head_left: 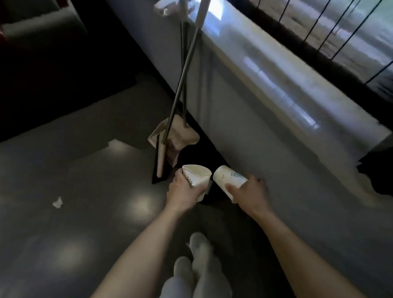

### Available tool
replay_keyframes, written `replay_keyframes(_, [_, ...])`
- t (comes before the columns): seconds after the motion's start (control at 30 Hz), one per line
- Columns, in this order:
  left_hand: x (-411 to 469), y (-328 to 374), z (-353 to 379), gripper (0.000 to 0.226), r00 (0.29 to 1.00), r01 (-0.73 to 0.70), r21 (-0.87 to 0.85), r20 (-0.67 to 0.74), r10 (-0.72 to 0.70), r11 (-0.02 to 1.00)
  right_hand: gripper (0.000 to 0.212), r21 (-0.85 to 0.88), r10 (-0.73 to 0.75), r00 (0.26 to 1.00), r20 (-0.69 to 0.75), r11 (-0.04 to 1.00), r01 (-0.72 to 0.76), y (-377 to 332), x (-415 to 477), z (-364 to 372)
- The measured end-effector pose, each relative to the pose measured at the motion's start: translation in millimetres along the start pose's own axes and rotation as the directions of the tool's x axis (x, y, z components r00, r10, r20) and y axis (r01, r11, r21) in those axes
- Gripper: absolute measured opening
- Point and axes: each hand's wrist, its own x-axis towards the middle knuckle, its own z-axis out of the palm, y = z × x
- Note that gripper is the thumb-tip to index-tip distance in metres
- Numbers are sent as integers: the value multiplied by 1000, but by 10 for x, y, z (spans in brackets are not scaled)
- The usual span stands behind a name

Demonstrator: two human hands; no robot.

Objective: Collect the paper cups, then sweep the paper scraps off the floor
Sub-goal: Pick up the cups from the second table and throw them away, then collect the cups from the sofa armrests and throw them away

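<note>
Far left, strewn over the dark glossy floor (77,240): white paper scraps (57,202), several torn bits well apart from both hands, more at the very edge of the view.

Further right, propped against the pale ledge (251,88): a broom (183,75) with a metal pole and a white grip at the top, crossed with the pole of a beige dustpan (182,134) standing on the floor just beyond the hands.

Next, near the middle: the left hand (184,191), fingers and thumb curled round the side of the left cup (196,175). Held mouth up, tilted slightly away, rim crumpled out of round, a green leaf print on the white wall above the thumb. Most of the cup standing clear above the hand, only its lower half inside the grip.

Just beside it, to the right: the right cup (229,179), same white paper and leaf print, lying nearly sideways with its free end pointing at the left cup's rim. Touching or barely apart, impossible to tell. Gripped from the right by the right hand (251,190), thumb along the near side, fingers wrapped over the far side, blurred.

Under both cups, something dark and rounded, too dim to make out.

Below, between the forearms: two feet (199,251) in pale footwear on the floor.

Upper right: black window bars (311,25) above the ledge.
</note>
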Motion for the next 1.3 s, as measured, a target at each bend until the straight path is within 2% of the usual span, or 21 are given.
replay_keyframes(0.1, [707,-248,287,89,999,13,-19,40,-12,1000,75,-17,59,998,7,998,-59,60,580,373])
replay_keyframes(0.27, [1573,-648,637,108,991,58,118,112,-71,991,80,46,57,997,47,997,-59,135,1309,928])
replay_keyframes(0.37, [1761,-749,539,99,992,44,131,112,-59,990,78,-7,35,991,126,999,-34,66,1479,1035])
replay_keyframes(0.47, [1666,-611,150,88,996,45,145,69,-56,988,76,-23,5,985,173,1000,-1,-209,1379,880])
replay_keyframes(0.57, [1391,-236,-442,81,997,72,133,-10,-71,989,74,-97,-60,975,214,992,82,-784,1121,531])
replay_keyframes(0.7, [904,377,-1487,88,990,73,156,-131,-52,985,72,-274,-256,944,208,911,307,-1933,621,-16])
replay_keyframes(0.83, [447,799,-2640,83,951,53,299,-307,43,953,74,-335,-526,816,239,744,578,-3223,-4,-374])
replay_keyframes(0.93, [122,905,-3487,80,886,95,369,-455,90,925,75,-351,-695,667,269,574,740,-4149,-483,-419])
replay_keyframes(1.03, [-164,843,-4289,82,799,166,370,-593,95,914,74,-329,-823,497,275,406,853,-4956,-957,-294])
replay_keyframes(1.17, [-447,575,-5273,84,698,234,328,-712,77,915,74,-342,-882,319,347,198,919,-5872,-1492,136])
replay_keyframes(1.3, [-579,115,-6261,88,631,292,278,-775,34,915,73,-330,-888,216,405,79,941,-6735,-1943,808])
